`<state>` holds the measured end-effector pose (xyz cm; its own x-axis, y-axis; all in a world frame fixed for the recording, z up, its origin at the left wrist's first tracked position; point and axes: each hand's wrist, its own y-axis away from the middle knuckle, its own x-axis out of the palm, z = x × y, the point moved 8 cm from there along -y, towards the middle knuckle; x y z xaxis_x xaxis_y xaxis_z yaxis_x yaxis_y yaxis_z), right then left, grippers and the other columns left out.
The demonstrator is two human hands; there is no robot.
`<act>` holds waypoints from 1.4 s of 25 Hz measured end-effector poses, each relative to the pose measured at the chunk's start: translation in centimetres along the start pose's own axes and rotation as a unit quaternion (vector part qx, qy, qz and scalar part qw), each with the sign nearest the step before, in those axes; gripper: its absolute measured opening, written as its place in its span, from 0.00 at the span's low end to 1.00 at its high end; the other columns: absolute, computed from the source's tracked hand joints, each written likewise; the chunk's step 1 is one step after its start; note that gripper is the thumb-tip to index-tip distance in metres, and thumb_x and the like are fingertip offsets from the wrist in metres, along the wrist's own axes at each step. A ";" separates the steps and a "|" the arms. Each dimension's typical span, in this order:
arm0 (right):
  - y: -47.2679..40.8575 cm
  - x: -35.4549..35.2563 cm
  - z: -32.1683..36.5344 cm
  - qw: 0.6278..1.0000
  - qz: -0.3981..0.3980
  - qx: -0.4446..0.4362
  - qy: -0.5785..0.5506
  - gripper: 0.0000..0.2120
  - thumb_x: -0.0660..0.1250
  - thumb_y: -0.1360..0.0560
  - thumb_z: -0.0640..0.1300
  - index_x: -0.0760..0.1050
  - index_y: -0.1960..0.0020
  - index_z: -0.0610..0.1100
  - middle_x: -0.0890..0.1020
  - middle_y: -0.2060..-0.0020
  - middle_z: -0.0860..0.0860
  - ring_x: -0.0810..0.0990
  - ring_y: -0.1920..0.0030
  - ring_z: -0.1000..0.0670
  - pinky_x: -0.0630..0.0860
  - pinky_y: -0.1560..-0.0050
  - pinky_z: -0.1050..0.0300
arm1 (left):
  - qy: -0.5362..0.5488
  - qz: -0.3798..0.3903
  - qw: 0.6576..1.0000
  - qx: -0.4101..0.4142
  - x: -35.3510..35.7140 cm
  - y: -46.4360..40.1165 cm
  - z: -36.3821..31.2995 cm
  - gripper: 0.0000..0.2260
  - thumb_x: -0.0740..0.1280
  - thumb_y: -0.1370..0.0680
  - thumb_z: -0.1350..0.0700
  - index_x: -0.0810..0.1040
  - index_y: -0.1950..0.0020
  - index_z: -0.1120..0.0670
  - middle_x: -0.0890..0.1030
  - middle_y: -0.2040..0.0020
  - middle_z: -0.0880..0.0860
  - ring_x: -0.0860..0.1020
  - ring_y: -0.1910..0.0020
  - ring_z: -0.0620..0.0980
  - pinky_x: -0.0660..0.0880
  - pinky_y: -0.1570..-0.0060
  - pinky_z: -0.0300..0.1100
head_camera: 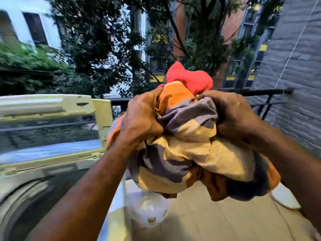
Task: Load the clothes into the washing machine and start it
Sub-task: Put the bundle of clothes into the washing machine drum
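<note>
Motion blur smears the washing machine [43,171] at lower left, its lid [46,122] raised. Two hands, left hand [140,115] and right hand [232,113], clutch one bundle of clothes [191,150] beside it, fingers buried in fabric.

You hold a bundle of cloth [191,150] in blocks of orange, pale yellow and grey-purple, topped by a coral-red garment [191,79], beside a cream-yellow washing machine [43,167] with a dark tinted lid [52,126], near a grey brick wall [298,66]
</note>
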<state>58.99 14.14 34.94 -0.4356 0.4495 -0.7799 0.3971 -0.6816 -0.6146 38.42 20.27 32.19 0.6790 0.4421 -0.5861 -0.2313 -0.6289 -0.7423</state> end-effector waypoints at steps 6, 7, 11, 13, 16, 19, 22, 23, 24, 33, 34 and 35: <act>-7.3 0.2 14.6 0.997 -0.037 -0.050 -0.040 0.18 0.68 0.32 0.56 0.78 0.45 0.52 0.83 0.59 0.52 0.84 0.55 0.44 0.78 0.58 0.45 | -0.039 -0.050 0.998 0.018 -17.6 2.5 3.7 0.15 0.74 0.37 0.48 0.67 0.64 0.37 0.69 0.73 0.44 0.80 0.62 0.53 0.63 0.69 0.36; -8.4 0.8 16.9 0.996 -0.038 -0.061 -0.050 0.18 0.68 0.32 0.57 0.78 0.44 0.51 0.83 0.58 0.50 0.84 0.55 0.43 0.78 0.57 0.43 | -0.045 -0.053 0.998 0.012 -20.1 3.2 4.6 0.15 0.74 0.37 0.48 0.68 0.64 0.37 0.70 0.73 0.44 0.80 0.62 0.53 0.64 0.69 0.35; -12.0 4.1 24.3 0.989 -0.054 -0.116 -0.079 0.19 0.67 0.32 0.57 0.78 0.44 0.50 0.84 0.59 0.48 0.83 0.56 0.41 0.78 0.57 0.41 | -0.090 -0.067 0.993 -0.019 -28.3 6.0 9.0 0.14 0.74 0.37 0.49 0.69 0.64 0.37 0.73 0.71 0.45 0.77 0.66 0.48 0.69 0.68 0.38; -13.3 6.4 26.5 0.985 -0.058 -0.130 -0.101 0.19 0.69 0.32 0.55 0.78 0.43 0.50 0.84 0.57 0.49 0.84 0.55 0.40 0.78 0.56 0.40 | -0.096 -0.070 0.993 -0.026 -30.8 7.2 11.0 0.12 0.74 0.37 0.48 0.71 0.63 0.41 0.74 0.71 0.46 0.71 0.68 0.41 0.71 0.68 0.40; -15.3 10.5 28.7 0.977 -0.078 -0.142 -0.135 0.19 0.70 0.32 0.52 0.77 0.41 0.52 0.84 0.54 0.52 0.84 0.53 0.41 0.79 0.56 0.42 | -0.131 -0.086 0.986 -0.054 -33.3 8.8 14.5 0.13 0.73 0.38 0.46 0.72 0.60 0.46 0.75 0.69 0.49 0.71 0.68 0.45 0.72 0.68 0.44; -16.3 15.7 29.6 0.967 -0.094 -0.139 -0.194 0.20 0.69 0.32 0.53 0.76 0.40 0.54 0.84 0.52 0.54 0.84 0.52 0.43 0.79 0.57 0.45 | -0.131 -0.103 0.982 -0.090 -34.2 11.0 18.2 0.17 0.74 0.38 0.44 0.79 0.51 0.45 0.82 0.63 0.47 0.78 0.62 0.40 0.79 0.61 0.47; -16.1 22.1 29.5 0.947 -0.095 -0.109 -0.287 0.20 0.73 0.31 0.50 0.75 0.40 0.55 0.81 0.52 0.59 0.83 0.52 0.49 0.79 0.56 0.50 | -0.087 -0.139 0.979 -0.125 -33.9 13.3 21.7 0.28 0.78 0.39 0.44 0.80 0.39 0.43 0.86 0.54 0.42 0.83 0.53 0.36 0.82 0.49 0.44; -15.8 24.5 29.4 0.942 -0.085 -0.094 -0.311 0.20 0.74 0.30 0.50 0.74 0.40 0.55 0.81 0.52 0.59 0.83 0.51 0.50 0.79 0.55 0.50 | -0.075 -0.143 0.977 -0.139 -33.2 14.3 22.9 0.28 0.78 0.39 0.43 0.80 0.40 0.44 0.85 0.55 0.41 0.82 0.54 0.35 0.82 0.49 0.40; -15.2 27.0 29.2 0.939 -0.069 -0.079 -0.329 0.19 0.75 0.29 0.49 0.74 0.40 0.54 0.81 0.51 0.57 0.83 0.51 0.48 0.78 0.55 0.49 | -0.068 -0.141 0.975 -0.157 -32.4 15.4 24.2 0.28 0.79 0.39 0.42 0.81 0.40 0.46 0.84 0.56 0.41 0.82 0.55 0.35 0.81 0.49 0.38; -7.2 46.7 25.9 0.930 0.067 0.040 -0.360 0.12 0.70 0.28 0.41 0.73 0.47 0.47 0.76 0.53 0.52 0.78 0.54 0.46 0.75 0.57 0.44 | -0.073 0.002 0.962 -0.263 -17.7 26.9 37.8 0.33 0.75 0.40 0.55 0.76 0.36 0.38 0.81 0.48 0.42 0.81 0.49 0.43 0.79 0.48 0.39; -6.3 48.6 25.4 0.932 0.089 0.055 -0.348 0.12 0.69 0.29 0.42 0.73 0.47 0.46 0.77 0.52 0.51 0.77 0.53 0.45 0.76 0.56 0.44 | -0.068 0.008 0.961 -0.267 -16.3 28.2 39.0 0.33 0.75 0.40 0.54 0.75 0.36 0.37 0.80 0.47 0.41 0.80 0.49 0.42 0.77 0.46 0.35; -5.5 50.7 25.0 0.933 0.122 0.069 -0.331 0.15 0.69 0.29 0.42 0.74 0.43 0.44 0.78 0.49 0.48 0.78 0.50 0.44 0.77 0.53 0.43 | -0.057 0.015 0.960 -0.273 -14.9 29.4 40.2 0.32 0.75 0.40 0.52 0.74 0.37 0.35 0.79 0.46 0.40 0.80 0.48 0.42 0.76 0.46 0.31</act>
<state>14.60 26.22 1.74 -0.7672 -0.1530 -0.6229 0.4620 -0.8054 -0.3713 -6.44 20.92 6.06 0.5891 0.4669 -0.6595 0.1719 -0.8699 -0.4623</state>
